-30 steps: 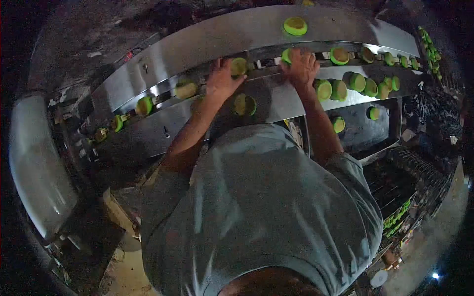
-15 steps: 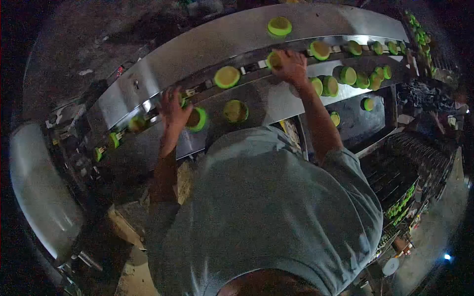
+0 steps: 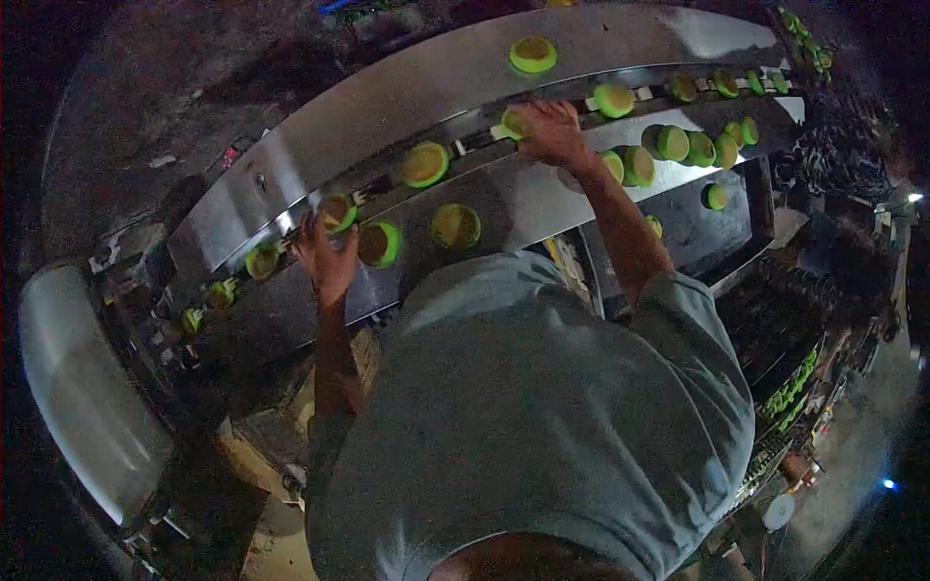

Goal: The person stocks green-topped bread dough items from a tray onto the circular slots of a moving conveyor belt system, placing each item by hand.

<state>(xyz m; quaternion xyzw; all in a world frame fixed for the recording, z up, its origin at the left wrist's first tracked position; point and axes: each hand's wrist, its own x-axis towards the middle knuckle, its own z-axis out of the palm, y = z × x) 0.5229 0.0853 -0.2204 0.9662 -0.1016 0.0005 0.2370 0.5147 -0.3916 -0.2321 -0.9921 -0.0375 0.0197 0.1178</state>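
My left hand (image 3: 327,259) has its fingers spread, with the fingertips right at the near edge of a round green piece with a brownish face (image 3: 338,212) on the narrow track. Curled over another green piece (image 3: 514,123) farther right on the track is my right hand (image 3: 554,134), its fingers hiding part of it. Between the hands, a larger green piece (image 3: 425,164) rides on the track (image 3: 475,143). Two loose ones, a tilted piece (image 3: 379,243) and a flatter piece (image 3: 455,226), lie on the near metal surface.
Beyond the track runs a curved metal ledge (image 3: 407,102) with one green piece (image 3: 533,55) on it. Several more pieces (image 3: 672,143) cluster at right on the near surface. A dark tray (image 3: 751,228) sits below them; a rounded metal cover (image 3: 92,387) stands at far left.
My left hand has drawn back toward my body, uncovering the green piece beneath it. My right hand stays at its piece. The whole view has shifted slightly.
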